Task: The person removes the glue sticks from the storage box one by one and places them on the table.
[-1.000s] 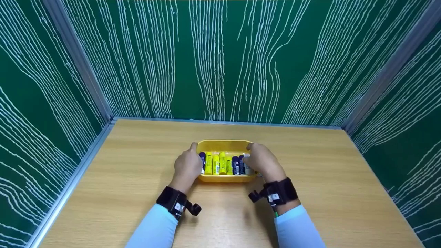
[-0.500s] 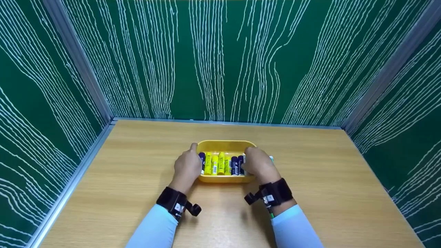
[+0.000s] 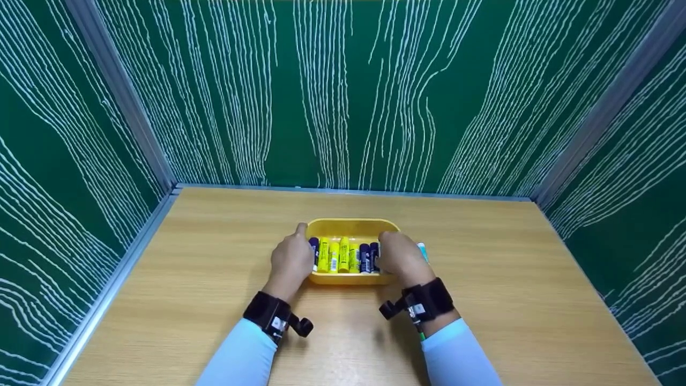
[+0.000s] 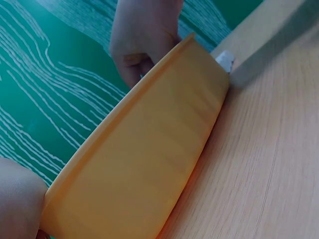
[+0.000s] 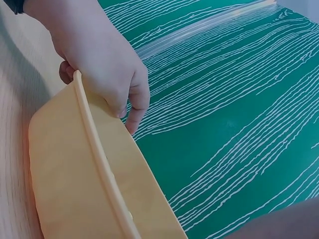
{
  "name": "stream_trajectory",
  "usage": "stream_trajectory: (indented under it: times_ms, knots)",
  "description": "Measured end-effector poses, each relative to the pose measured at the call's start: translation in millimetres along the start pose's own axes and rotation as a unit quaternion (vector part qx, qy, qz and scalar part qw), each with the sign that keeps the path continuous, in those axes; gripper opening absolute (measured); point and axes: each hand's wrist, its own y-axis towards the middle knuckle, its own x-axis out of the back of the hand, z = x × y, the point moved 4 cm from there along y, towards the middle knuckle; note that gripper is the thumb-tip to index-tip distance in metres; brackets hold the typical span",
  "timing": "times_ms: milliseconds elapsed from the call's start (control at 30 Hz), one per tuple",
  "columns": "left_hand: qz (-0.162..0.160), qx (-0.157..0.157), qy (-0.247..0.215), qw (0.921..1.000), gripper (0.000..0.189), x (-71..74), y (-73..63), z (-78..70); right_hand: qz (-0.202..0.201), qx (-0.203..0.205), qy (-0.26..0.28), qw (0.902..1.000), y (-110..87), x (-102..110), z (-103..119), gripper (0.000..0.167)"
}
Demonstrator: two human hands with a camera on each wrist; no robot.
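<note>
A yellow plastic tray (image 3: pixel 351 279) stands on the table, holding a row of yellow glue sticks (image 3: pixel 344 255) and dark purple glue sticks (image 3: pixel 365 259). My left hand (image 3: pixel 292 260) grips the tray's left end, its thumb at the rim. At the right end, my right hand (image 3: pixel 403 258) reaches over the rim with bent fingers inside the tray. It seems to pinch a white glue stick, of which only a sliver shows beside the row. In the right wrist view, the same right hand (image 5: pixel 107 72) straddles the tray rim (image 5: pixel 94 134), with its fingertips partly hidden.
A white and teal object (image 3: pixel 423 252) lies on the wooden table (image 3: pixel 343 343) just right of the tray, mostly behind the right hand. Green panels (image 3: pixel 289 123) with white wavy lines enclose the table at the back and both sides.
My right hand has shifted left along the tray, and the sticks have moved slightly left. The white and teal object now shows beyond that hand. My left hand has stayed put.
</note>
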Motion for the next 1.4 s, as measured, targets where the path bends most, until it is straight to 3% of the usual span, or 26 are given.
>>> stream_trajectory:
  times_ms: [133, 433, 900, 1200, 1400]
  knots:
    - [-0.01, -0.009, 0.0, 0.9999, 0.056, -0.5, 0.1, 0.2, -0.005, 0.002, 0.008, 1.0, 0.6, 0.7, -1.3, 0.045]
    - [-0.01, -0.009, -0.007, 0.9999, 0.057, -1.8, -1.2, 0.1, 0.011, -0.011, 0.108, 0.9941, 0.7, 9.7, -13.7, 0.057]
    - [0.002, 0.006, -0.01, 0.9999, 0.059, -2.5, -1.3, -0.5, 0.01, 0.009, 0.187, 0.9822, -3.4, 45.2, -39.4, 0.059]
    - [0.002, 0.004, 0.006, 1.0, 0.058, -1.7, 1.0, -0.1, -0.003, 0.025, 0.217, 0.9759, -8.0, 68.1, -69.8, 0.063]
    - [0.0, 0.008, 0.002, 1.0, 0.058, -1.4, 0.0, 0.6, -0.004, -0.002, 0.223, 0.9747, -8.0, 74.1, -97.8, 0.066]
